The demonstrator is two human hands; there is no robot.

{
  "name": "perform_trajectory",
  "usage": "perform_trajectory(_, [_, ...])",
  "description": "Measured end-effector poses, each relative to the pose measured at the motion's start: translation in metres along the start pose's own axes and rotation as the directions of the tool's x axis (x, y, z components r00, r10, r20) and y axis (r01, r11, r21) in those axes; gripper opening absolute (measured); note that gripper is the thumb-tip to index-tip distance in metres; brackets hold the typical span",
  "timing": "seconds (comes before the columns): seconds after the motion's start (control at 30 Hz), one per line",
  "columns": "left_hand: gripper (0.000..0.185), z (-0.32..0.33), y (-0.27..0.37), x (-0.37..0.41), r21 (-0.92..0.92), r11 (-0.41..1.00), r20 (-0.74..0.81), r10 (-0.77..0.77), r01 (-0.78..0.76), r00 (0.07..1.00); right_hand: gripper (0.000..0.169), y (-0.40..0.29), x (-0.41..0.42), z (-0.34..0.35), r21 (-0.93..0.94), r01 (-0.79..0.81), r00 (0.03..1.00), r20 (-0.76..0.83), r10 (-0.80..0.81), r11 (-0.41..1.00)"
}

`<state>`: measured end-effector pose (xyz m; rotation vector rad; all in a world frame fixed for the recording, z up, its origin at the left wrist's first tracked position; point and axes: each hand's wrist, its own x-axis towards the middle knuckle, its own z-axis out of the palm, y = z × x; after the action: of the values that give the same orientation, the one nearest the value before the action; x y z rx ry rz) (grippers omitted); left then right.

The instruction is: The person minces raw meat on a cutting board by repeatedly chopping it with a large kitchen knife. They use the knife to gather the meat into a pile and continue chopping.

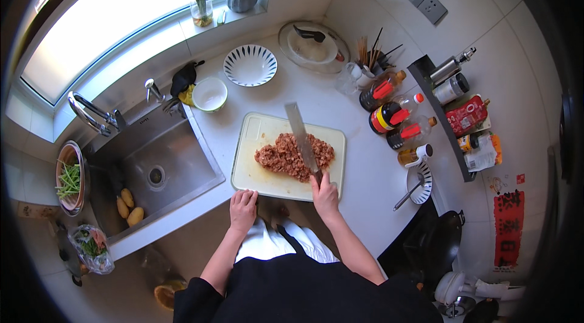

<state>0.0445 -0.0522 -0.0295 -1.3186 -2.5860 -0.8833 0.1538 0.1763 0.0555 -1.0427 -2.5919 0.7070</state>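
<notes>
My right hand (326, 194) grips the dark handle of a cleaver (299, 133), whose broad blade points away from me over a heap of minced meat (285, 158). Whether the edge touches the meat or hovers just above it, I cannot tell. The mince spreads across the middle of a pale plastic cutting board (248, 129) with a green rim. At the board's near left corner rests my left hand (244, 204), fingers bent over the counter edge and holding nothing that shows.
Left is a steel sink (182, 158) with several potatoes (130, 206). Behind the board stand a white bowl (210, 95) and a patterned bowl (250, 65). Sauce bottles (385, 117), a small dish (424, 190) with a spoon, and a black wok (440, 243) line the right.
</notes>
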Motion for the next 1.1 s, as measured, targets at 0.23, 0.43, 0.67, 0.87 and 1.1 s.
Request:
perform_trajectory(0.23, [0.039, 0.001, -0.001, -0.001, 0.011, 1.000, -0.009, 0.011, -0.010, 1.000, 0.033, -0.007, 0.000, -0.010, -0.083, -0.034, 0.990, 0.132, 0.045, 0.996])
perform_trajectory(0.43, [0.038, 0.003, 0.000, -0.001, 0.006, 1.000, -0.014, -0.008, 0.008, 1.000, 0.032, 0.004, -0.016, 0.016, -0.091, -0.073, 0.988, 0.132, 0.085, 0.993])
perform_trajectory(0.67, [0.035, 0.003, 0.000, 0.000, 0.008, 1.000, -0.013, -0.015, 0.015, 1.000, 0.033, 0.008, -0.017, 0.014, 0.008, -0.055, 0.997, 0.060, 0.054, 0.998])
perform_trajectory(0.87, [0.034, 0.003, 0.003, 0.001, -0.001, 0.999, -0.031, -0.037, 0.037, 0.999, 0.033, 0.006, -0.021, 0.008, 0.062, -0.030, 0.998, 0.063, 0.026, 0.998])
perform_trajectory(1.1, [0.035, 0.009, -0.001, -0.002, -0.009, 1.000, -0.054, -0.021, 0.021, 0.998, 0.030, 0.008, -0.018, 0.014, -0.016, -0.018, 0.991, 0.129, 0.020, 1.000])
